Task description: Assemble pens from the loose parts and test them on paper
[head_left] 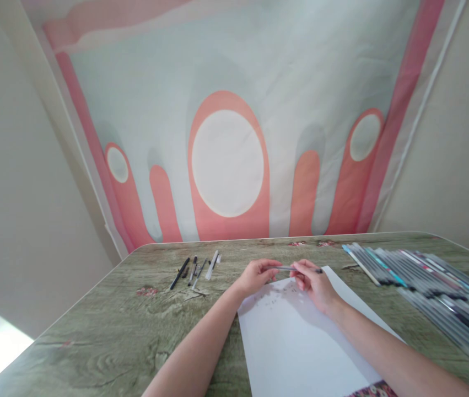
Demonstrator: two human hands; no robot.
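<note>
Both hands hold one thin grey pen (286, 268) level above the far end of a white sheet (300, 342). My left hand (258, 275) has its fingers pinched on the pen's left end. Around the right part, near the dark tip, the fingers of my right hand (313, 282) are closed. Small dark specks or marks lie on the paper below the hands; what they are is too small to tell.
Several pens (193, 271) lie loose on the wood-patterned table (106, 320) left of the hands. Many grey pens and markers (432, 281) are spread at the right. A patterned cloth (372, 389) shows at the bottom edge. Behind stands a pink-and-white printed sheet (228, 165).
</note>
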